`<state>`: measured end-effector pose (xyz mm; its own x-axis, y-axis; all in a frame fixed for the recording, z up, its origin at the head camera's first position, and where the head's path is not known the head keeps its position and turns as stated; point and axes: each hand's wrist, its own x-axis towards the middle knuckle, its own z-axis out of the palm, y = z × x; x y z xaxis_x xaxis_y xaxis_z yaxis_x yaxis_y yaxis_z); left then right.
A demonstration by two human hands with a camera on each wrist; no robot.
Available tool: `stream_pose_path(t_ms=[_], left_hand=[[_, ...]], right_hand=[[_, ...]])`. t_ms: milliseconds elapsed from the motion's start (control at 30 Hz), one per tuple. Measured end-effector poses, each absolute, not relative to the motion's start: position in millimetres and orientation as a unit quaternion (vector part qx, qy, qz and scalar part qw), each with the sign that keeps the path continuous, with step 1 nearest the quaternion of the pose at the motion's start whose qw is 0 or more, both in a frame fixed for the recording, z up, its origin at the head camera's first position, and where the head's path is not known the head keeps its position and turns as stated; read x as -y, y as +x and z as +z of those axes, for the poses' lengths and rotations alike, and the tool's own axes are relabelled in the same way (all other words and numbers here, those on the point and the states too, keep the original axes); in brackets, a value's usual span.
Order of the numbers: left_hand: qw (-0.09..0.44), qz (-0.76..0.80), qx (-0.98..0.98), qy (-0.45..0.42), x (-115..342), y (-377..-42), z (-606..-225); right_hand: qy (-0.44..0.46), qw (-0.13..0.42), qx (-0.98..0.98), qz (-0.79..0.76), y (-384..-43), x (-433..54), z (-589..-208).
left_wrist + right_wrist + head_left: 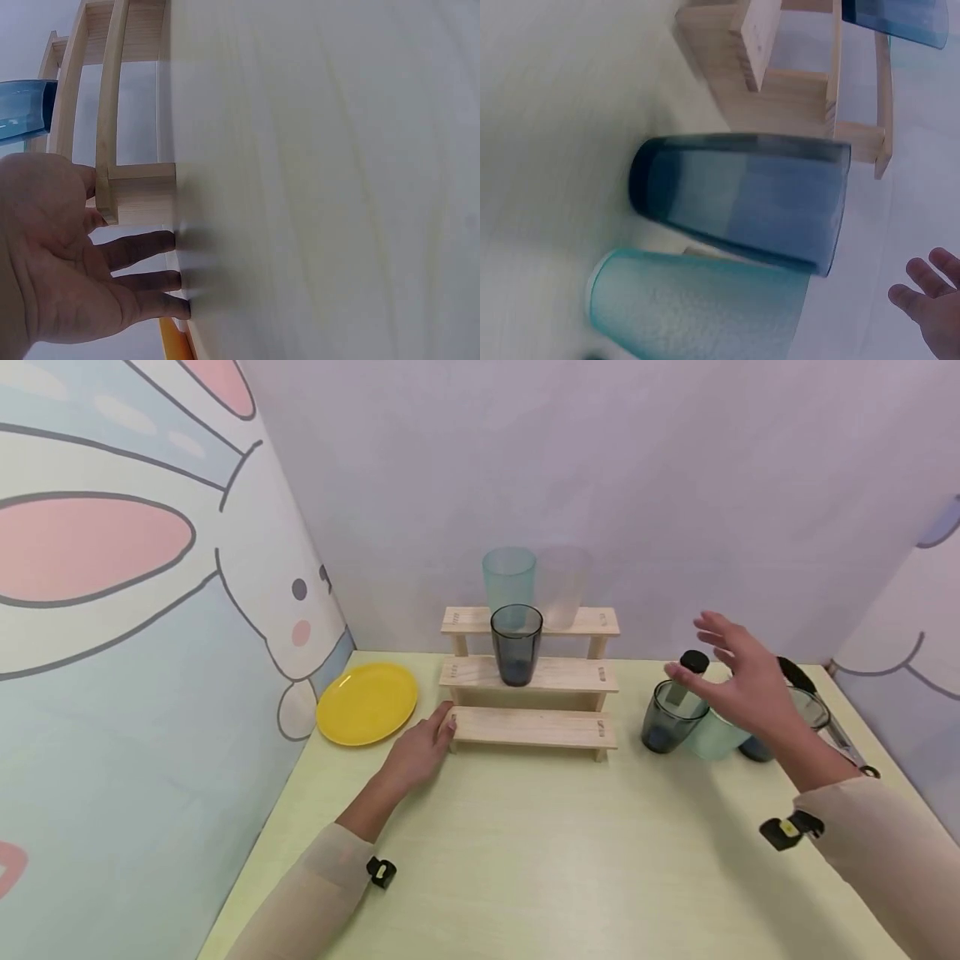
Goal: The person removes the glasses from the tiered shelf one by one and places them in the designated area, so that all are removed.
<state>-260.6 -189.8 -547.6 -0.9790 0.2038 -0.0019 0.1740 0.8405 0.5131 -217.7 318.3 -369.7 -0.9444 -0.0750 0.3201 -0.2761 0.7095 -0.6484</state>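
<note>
A three-tier wooden rack point(534, 727) stands on the table. My left hand point(416, 752) holds the left end of its lowest shelf between thumb and index finger; the other fingers reach straight down in the left wrist view. A dark grey glass point(517, 652) stands on the middle shelf. The top shelf bears a teal glass point(509, 568) and a frosted clear glass point(564, 585). My right hand point(742, 681), fingers spread, hovers empty above another dark glass point(739, 199) and a pale green textured glass point(697, 307). A third dark glass point(808, 706) is partly hidden behind my right wrist.
A yellow plate point(367, 703) lies left of the rack. On the right, a black-capped item point(693, 662) shows behind the dark glass, and a partly hidden utensil with a black part point(797, 675) lies by the wall. Walls border the table's back and sides.
</note>
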Motion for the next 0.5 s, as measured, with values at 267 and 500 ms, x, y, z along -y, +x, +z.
stream_pose_path(t_ms=[267, 500], left_hand=[[0.015, 0.264, -0.958, 0.108, 190, -258, -546], [0.032, 0.291, -0.95, 0.108, 183, -243, -516]], right_hand=[[0.147, 0.122, 0.899, 0.395, -235, -268, -363], [0.177, 0.093, 0.893, 0.403, -246, -234, -362]])
